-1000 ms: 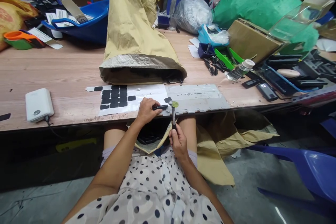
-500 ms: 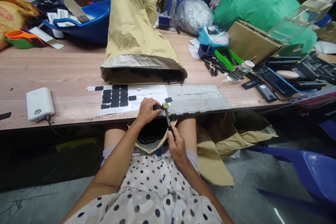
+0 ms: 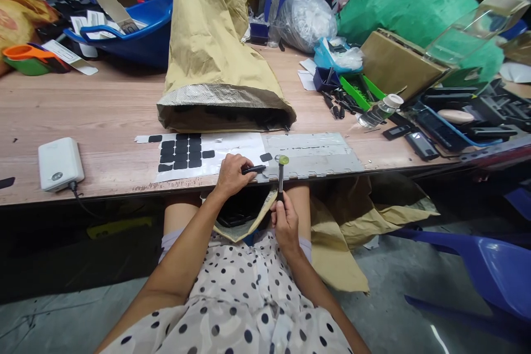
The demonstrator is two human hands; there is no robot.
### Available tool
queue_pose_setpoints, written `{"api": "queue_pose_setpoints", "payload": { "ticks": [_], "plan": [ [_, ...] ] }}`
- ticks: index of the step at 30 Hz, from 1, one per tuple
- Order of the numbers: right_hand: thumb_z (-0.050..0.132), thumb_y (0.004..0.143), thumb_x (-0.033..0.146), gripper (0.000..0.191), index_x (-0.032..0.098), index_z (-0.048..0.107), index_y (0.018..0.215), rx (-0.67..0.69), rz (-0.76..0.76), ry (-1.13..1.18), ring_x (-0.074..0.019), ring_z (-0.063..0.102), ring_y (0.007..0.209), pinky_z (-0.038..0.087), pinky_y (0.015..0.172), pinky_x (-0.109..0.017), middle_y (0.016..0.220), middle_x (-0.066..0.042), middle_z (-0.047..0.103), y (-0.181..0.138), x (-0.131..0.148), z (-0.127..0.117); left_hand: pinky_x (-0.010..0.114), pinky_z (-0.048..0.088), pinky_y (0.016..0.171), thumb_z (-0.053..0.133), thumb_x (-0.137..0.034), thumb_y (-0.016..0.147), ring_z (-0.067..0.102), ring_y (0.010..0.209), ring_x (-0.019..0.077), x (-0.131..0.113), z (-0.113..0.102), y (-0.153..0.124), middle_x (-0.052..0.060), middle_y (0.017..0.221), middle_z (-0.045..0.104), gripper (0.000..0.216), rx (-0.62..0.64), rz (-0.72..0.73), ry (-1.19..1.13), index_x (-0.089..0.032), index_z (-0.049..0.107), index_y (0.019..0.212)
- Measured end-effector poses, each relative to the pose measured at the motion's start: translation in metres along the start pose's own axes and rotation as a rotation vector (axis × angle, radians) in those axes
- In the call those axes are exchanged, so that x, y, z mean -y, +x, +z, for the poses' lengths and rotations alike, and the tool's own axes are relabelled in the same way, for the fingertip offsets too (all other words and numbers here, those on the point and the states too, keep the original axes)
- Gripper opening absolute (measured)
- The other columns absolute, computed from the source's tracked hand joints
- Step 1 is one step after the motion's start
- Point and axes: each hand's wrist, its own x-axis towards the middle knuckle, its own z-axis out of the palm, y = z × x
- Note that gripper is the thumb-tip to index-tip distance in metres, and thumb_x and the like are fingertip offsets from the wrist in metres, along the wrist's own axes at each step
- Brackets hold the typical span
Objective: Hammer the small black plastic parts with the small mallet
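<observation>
My left hand (image 3: 233,173) rests at the table's near edge, its fingers closed on a slim black part (image 3: 254,169) that points right; its exact kind does not show. My right hand (image 3: 286,218) grips the dark handle of a small hammer (image 3: 281,176), whose yellow-green head stands up to the right of the black part, apart from it. Beneath the hands lies a white sheet (image 3: 224,146) with rows of black rounded stickers (image 3: 181,150). A single loose black sticker (image 3: 265,157) is just beyond the black part. To the right is a grey metal plate (image 3: 313,152).
A large paper sack (image 3: 215,55) lies with its mouth toward me. Another open sack (image 3: 244,229) with black pieces sits between my legs. A white power bank (image 3: 61,164) is at left; a clear bottle (image 3: 380,111) and a green tray (image 3: 362,91) stand at right.
The hammer has lifted off the black part and swung to the right, with my right hand moving slightly right. My left hand has stayed in place, holding the part.
</observation>
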Motion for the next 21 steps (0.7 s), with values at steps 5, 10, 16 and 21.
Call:
{"api": "queue_pose_setpoints", "payload": {
  "ticks": [5,10,16,21],
  "plan": [
    [0.06,0.087,0.048,0.041,0.023,0.061,0.12,-0.058,0.056,0.11,-0.0073,0.042,0.042,0.034,0.035,-0.02,0.07,0.005,0.056,0.011,0.005,0.0,0.04,0.042,0.084,0.076,-0.034,0.077,0.054,0.091,0.025,-0.003,0.0,-0.001,0.002,0.08,0.064,0.018,0.009,-0.003,0.022,-0.025,0.074,0.093],
    [0.058,0.087,0.049,0.039,0.022,0.061,0.115,0.002,0.103,0.292,-0.0084,0.043,0.043,0.035,0.036,-0.02,0.068,0.004,0.057,0.017,0.002,-0.002,0.04,0.042,0.084,0.073,-0.033,0.081,0.054,0.092,0.0255,-0.004,-0.001,-0.002,0.003,0.079,0.063,0.012,0.019,0.005,0.034,-0.026,0.075,0.09],
    [0.061,0.085,0.047,0.036,0.023,0.063,0.111,0.073,0.133,0.384,-0.0098,0.042,0.043,0.035,0.036,-0.022,0.067,0.003,0.057,0.02,0.0,-0.005,0.041,0.041,0.085,0.072,-0.032,0.081,0.053,0.092,0.0255,-0.002,-0.001,-0.003,0.003,0.08,0.062,0.011,0.029,0.012,0.036,-0.025,0.074,0.089],
    [0.06,0.085,0.048,0.036,0.023,0.063,0.111,0.083,0.134,0.377,-0.0097,0.041,0.042,0.034,0.036,-0.021,0.067,0.003,0.057,0.021,-0.002,-0.006,0.041,0.041,0.085,0.072,-0.031,0.08,0.053,0.092,0.0252,0.001,-0.001,-0.005,0.003,0.081,0.063,0.01,0.031,0.04,0.033,-0.025,0.073,0.088]
  ]
}}
